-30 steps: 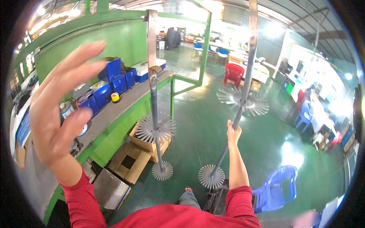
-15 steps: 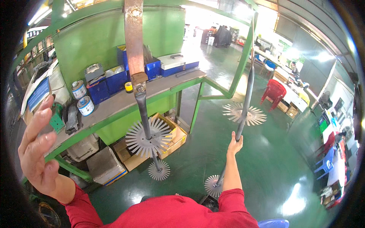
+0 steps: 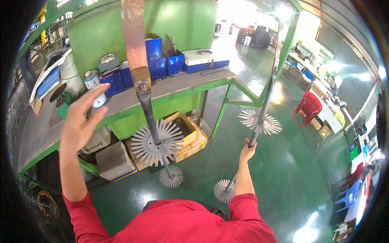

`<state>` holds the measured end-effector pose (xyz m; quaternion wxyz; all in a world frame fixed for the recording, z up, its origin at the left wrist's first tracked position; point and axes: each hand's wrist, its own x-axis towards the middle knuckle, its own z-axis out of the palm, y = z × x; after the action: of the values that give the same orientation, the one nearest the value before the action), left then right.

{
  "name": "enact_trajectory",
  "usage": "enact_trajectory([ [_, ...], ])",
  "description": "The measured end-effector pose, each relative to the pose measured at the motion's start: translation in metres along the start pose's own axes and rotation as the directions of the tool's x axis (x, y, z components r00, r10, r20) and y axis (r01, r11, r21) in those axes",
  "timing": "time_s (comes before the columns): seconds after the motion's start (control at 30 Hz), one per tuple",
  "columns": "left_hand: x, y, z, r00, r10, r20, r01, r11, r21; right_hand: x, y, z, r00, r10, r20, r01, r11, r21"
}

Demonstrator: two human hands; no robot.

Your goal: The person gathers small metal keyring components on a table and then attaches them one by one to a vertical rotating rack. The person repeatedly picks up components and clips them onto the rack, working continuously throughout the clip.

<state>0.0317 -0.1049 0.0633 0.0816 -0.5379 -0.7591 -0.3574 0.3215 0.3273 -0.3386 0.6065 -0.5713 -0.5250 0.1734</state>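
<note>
My right hand (image 3: 247,151) is wrapped round a dark grey rod (image 3: 266,97), just below a finned metal disc (image 3: 260,122) on that rod. A second finned disc (image 3: 224,191) sits at its lower end. My left hand (image 3: 81,123) is raised with fingers apart and nothing visible in it, in front of the workbench and partly covering a paint can (image 3: 91,79) and another behind it. To its right hangs a second dark rod (image 3: 149,115) from a rusty flat bar (image 3: 134,36), with a large finned disc (image 3: 157,142) and a smaller one (image 3: 171,177) below.
Blue bins (image 3: 156,67) and a white-topped blue case (image 3: 206,60) line the green-framed workbench (image 3: 194,81). Under it stand cardboard boxes (image 3: 194,141) and a grey-topped box (image 3: 115,162). Red chairs (image 3: 308,107) and a person at a table (image 3: 332,83) are farther right.
My left hand has moved right and swung its fingers toward the paint cans. The view has shifted slightly; my right hand keeps its hold on the rod.
</note>
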Motion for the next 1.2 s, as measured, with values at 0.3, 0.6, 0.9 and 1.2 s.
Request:
enact_trajectory([
  [0.3, 0.036, -0.053, 0.108, 0.911, -0.213, 0.354, 0.328, 0.894, -0.305, 0.037, 0.037, 0.088, 0.936, 0.117, 0.332, -0.059, 0.982, -0.180],
  [0.6, 0.049, -0.057, 0.153, 0.950, -0.114, 0.290, 0.246, 0.844, -0.476, 0.077, 0.070, 0.117, 0.829, 0.090, 0.552, 0.096, 0.949, -0.299],
  [0.9, 0.131, 0.000, 0.260, 0.958, 0.164, 0.234, -0.036, 0.881, -0.471, 0.069, 0.171, 0.022, 0.696, 0.482, 0.533, -0.118, 0.808, -0.577],
  [1.2, 0.187, 0.049, 0.345, 0.970, 0.200, 0.137, -0.114, 0.875, -0.470, -0.045, 0.266, -0.150, 0.078, 0.434, 0.897, 0.980, 0.131, -0.149],
])
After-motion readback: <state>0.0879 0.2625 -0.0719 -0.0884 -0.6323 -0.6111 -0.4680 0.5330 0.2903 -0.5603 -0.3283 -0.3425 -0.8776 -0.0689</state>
